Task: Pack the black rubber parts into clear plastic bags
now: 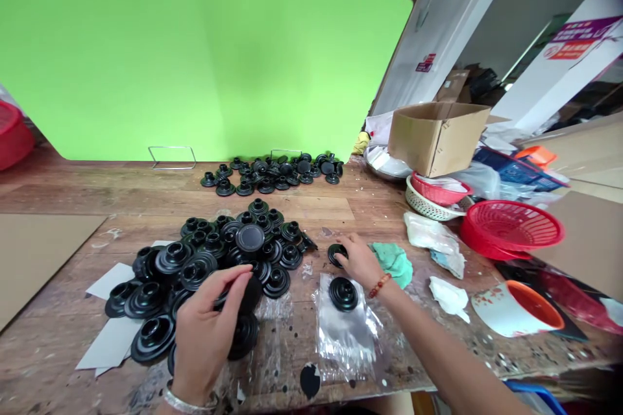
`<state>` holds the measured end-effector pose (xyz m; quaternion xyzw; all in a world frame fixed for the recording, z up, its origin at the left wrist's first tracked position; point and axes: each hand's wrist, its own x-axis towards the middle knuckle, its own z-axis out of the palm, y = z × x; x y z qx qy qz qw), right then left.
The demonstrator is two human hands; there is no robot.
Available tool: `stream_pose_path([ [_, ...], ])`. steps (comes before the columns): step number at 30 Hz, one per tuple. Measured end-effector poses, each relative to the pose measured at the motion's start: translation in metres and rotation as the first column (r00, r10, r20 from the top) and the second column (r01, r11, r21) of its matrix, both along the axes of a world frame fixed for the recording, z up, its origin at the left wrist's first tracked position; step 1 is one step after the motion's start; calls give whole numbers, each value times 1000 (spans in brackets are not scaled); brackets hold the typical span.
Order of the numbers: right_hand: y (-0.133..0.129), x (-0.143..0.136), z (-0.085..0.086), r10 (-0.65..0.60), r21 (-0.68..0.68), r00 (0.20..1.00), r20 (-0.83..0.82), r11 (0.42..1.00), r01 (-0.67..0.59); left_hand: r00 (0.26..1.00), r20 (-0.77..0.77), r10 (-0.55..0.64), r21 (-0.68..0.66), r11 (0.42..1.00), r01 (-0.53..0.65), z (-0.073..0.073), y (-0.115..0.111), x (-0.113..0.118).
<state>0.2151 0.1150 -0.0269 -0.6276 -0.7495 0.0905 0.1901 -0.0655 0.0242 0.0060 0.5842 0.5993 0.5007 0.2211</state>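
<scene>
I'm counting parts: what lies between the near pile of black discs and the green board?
The head view shows a second group of black discs, with wooden tabletop in front.

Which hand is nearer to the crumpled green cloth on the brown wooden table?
Right. The right hand is just beside the cloth, on its left side; the left hand is farther left, at the heap of round black ridged parts.
</scene>
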Motion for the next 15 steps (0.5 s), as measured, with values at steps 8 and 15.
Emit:
stream_pose_path([
  [8, 3, -22, -13, 126, -75, 991, -40, 989, -129, 901, 234, 365, 126, 908, -400, 3, 6, -38],
  [15, -21, -53, 19, 167, -41, 979, -115, 984, -173, 910, 152, 386, 196, 891, -410, 9, -13, -17],
])
